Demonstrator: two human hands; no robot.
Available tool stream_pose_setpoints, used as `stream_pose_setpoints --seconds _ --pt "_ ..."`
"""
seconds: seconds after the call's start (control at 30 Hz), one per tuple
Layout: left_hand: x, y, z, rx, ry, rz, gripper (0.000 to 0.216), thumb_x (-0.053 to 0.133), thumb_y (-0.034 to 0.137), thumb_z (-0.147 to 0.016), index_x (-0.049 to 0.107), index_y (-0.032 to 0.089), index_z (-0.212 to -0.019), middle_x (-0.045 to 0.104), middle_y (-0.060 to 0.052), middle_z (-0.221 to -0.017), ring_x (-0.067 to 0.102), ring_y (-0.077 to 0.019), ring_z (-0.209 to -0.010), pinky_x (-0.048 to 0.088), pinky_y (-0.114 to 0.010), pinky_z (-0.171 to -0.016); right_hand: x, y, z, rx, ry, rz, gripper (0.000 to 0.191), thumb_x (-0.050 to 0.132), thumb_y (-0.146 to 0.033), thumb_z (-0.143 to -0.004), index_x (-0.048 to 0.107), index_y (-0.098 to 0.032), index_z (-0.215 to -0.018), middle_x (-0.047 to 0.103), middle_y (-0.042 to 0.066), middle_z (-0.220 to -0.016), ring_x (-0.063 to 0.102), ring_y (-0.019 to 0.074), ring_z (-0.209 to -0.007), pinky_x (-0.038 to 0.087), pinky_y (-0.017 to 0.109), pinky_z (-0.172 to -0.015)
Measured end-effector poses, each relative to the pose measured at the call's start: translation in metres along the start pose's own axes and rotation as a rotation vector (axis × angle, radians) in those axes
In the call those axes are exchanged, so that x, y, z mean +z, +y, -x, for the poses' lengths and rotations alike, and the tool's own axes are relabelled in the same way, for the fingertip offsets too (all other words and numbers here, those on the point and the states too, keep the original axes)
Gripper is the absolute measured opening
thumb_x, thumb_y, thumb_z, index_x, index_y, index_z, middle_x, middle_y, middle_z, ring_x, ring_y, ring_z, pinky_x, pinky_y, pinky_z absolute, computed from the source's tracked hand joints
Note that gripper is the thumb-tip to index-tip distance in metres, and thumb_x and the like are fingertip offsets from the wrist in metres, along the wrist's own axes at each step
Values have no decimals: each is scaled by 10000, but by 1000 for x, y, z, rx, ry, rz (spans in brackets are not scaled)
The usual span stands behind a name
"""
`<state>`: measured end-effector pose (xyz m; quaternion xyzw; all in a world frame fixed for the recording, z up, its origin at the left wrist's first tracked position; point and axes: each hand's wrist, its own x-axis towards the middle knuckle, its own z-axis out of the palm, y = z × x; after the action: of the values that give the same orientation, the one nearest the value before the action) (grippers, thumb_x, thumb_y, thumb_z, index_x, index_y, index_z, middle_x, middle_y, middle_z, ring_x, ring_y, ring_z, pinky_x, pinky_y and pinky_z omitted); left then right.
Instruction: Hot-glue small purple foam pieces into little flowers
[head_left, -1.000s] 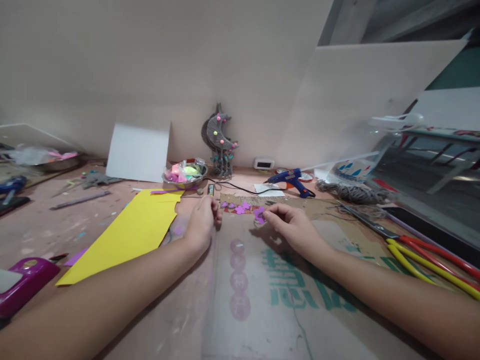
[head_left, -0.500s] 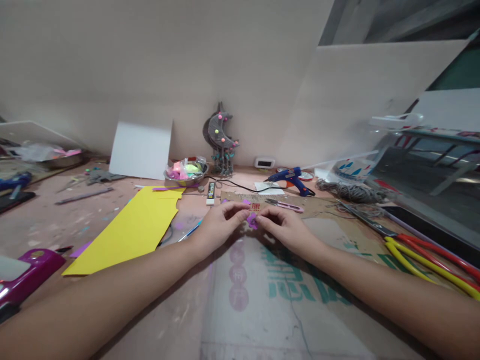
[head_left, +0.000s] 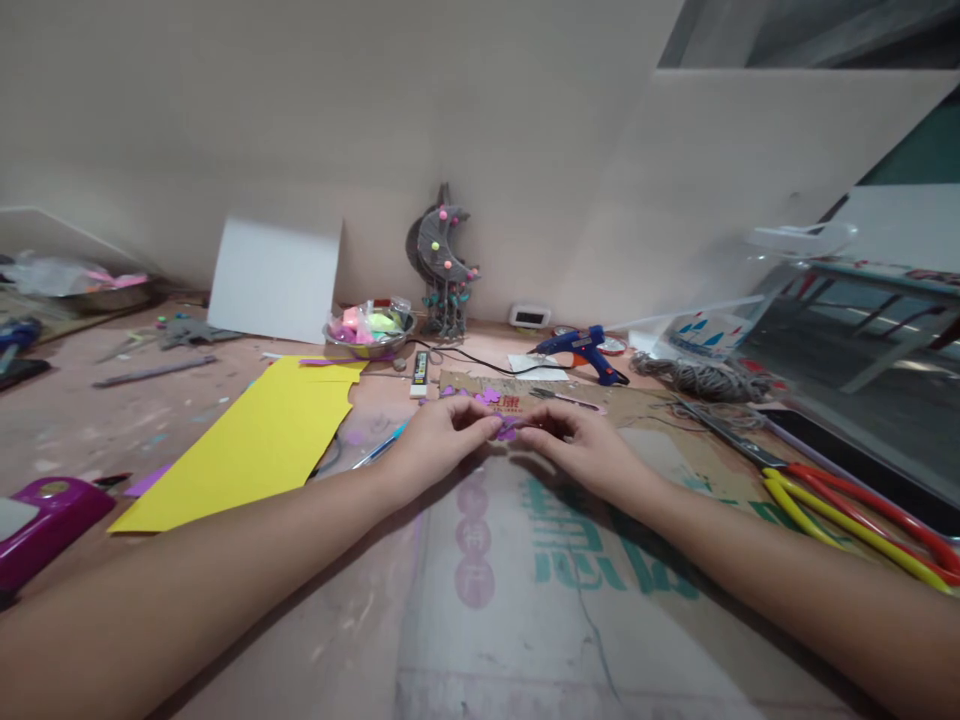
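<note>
While a pale wall (head_left: 300, 130) closed off the room behind, a scuffed pinkish worktop (head_left: 322, 620) spread across the foreground, bearing a printed cardboard sheet (head_left: 517, 660) and, to its left, slanting yellow paper (head_left: 240, 450). Above the cardboard's far part, the left hand (head_left: 439, 445) gripped a purple piece (head_left: 508, 431) between thumb and fingers; the right hand (head_left: 589, 450) had its fingertips drawn together just beside it, grip indeterminable. The small piece's visible long axis ran crosswise, between both hands; its facing was unclear.
</note>
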<state>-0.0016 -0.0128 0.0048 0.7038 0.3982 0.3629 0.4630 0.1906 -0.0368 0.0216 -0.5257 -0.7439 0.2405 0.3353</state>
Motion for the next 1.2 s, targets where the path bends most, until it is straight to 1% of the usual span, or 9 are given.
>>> stream_pose_setpoints --seconds 0.1,0.2,0.4,0.57,0.77,0.9,1.03,1.1,1.2 --pt "0 -1 -1 -5 22 9 285 557 432 -788 611 152 -804 590 1 -671 509 -100 -573 400 -208 -527 -2 0 1 3 42 99 185 563 -339 -793 624 -181 -720 630 7 -640 532 133 -564 413 249 -536" --pt "-1 -2 -3 18 48 0 280 556 424 -789 621 153 -806 600 -4 -686 506 -105 -586 394 -213 -546 -1 -2 5 -102 50 158 191 536 -328 -821 630 -187 -733 635 20 -671 541 139 -599 416 258 -569" --pt "-2 -3 -6 31 56 10 272 546 407 -797 625 148 -819 625 -20 -746 548 -138 -697 414 -234 -630 -7 -7 8 -288 -87 319 189 493 -317 -868 639 -197 -867 649 46 -793 564 152 -704 422 276 -660" --pt "-1 -5 -8 2 46 58 292 554 426 -785 622 143 -811 600 -17 -708 523 -123 -642 403 -215 -564 -22 -5 3 -121 -80 399 312 552 -365 -822 576 -208 -1091 626 29 -780 540 144 -617 399 259 -550" --pt "-2 -2 -7 -29 17 103 309 562 445 -776 599 141 -735 530 17 -611 468 -88 -542 376 -196 -487 -22 -2 1 -60 43 243 270 499 -415 -841 544 -192 -987 622 58 -880 558 156 -663 430 273 -571" --pt "-1 2 -6 -63 12 112 293 567 427 -782 580 143 -711 505 29 -583 461 -82 -530 375 -193 -492 -36 -1 -7 -105 99 355 283 449 -415 -860 578 -194 -741 584 30 -684 524 158 -622 384 272 -559" --pt "0 3 -6 -80 8 128 280 555 412 -796 564 142 -722 510 23 -597 464 -83 -538 374 -191 -496 -74 14 -22 16 2 606 362 475 -481 -827 601 -199 -638 541 10 -534 466 141 -496 301 272 -483" --pt "1 1 -6 -71 13 128 279 549 413 -801 558 143 -730 507 23 -601 454 -81 -538 366 -191 -497 -92 26 -28 89 -35 688 300 528 -457 -793 624 -195 -685 590 19 -587 488 145 -510 310 268 -485" --pt "1 -1 -6 -55 2 126 288 546 428 -800 560 145 -750 503 27 -602 449 -81 -537 361 -193 -499 -100 42 -31 90 -141 607 297 525 -444 -797 655 -183 -853 657 44 -726 567 171 -618 382 267 -541"
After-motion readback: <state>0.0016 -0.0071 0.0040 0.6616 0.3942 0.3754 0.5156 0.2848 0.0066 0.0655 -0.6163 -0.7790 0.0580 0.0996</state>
